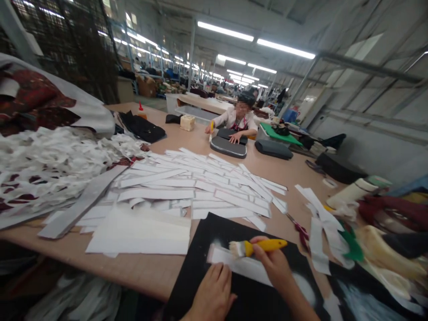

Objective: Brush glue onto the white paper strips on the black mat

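Note:
My right hand (272, 263) is closed round the yellow handle of a paintbrush (249, 248). The brush's pale bristles rest on or just over a white strip (249, 266). That strip lies on a black sheet (203, 229) at the table's near edge, and a whitish smear shows around its left end. My left hand (216, 287) lies flat, fingers stretched out, with the fingertips on the strip's lower edge. Beyond the sheet spreads a loose pile of similar white strips (200, 183).
White sheets (143, 232) lie left of the black sheet, with a heap of cut-out white material (67, 160) further left. Scissors (299, 229) and strips sit on the right, near a bottle (352, 192). Across the table, a person (237, 118) works on a dark padded piece (229, 147).

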`<state>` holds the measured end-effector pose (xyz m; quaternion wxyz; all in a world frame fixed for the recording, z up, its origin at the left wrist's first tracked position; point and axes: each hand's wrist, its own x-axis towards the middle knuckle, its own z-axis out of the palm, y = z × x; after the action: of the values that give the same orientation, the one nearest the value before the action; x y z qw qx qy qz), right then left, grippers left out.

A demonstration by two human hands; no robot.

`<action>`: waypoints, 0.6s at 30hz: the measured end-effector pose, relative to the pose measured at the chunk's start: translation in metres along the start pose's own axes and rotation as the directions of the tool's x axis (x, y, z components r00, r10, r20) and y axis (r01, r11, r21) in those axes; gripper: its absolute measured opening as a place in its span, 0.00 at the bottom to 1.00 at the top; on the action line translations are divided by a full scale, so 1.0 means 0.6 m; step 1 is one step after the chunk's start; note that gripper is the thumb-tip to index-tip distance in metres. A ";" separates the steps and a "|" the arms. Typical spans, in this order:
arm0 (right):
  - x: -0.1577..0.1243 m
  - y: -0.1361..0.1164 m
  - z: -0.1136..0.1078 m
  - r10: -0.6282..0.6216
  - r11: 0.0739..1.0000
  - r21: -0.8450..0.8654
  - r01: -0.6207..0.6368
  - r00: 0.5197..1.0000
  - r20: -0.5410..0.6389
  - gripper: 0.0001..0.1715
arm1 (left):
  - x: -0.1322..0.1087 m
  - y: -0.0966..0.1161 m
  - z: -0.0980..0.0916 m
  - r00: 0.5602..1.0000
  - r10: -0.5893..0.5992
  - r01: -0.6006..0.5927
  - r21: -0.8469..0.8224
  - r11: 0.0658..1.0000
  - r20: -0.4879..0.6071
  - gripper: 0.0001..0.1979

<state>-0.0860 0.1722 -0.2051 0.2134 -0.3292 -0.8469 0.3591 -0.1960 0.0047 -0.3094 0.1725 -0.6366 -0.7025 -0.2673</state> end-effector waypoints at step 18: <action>-0.107 0.133 -0.179 0.168 0.853 -0.433 -0.292 0.938 -0.302 0.26 | 0.019 -0.005 -0.016 0.996 0.080 -0.081 0.032 0.996 0.030 0.15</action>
<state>0.0549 0.2185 -0.2027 0.1885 -0.5138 -0.8282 0.1205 -0.2011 0.0080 -0.2959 0.1836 -0.6651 -0.6831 -0.2392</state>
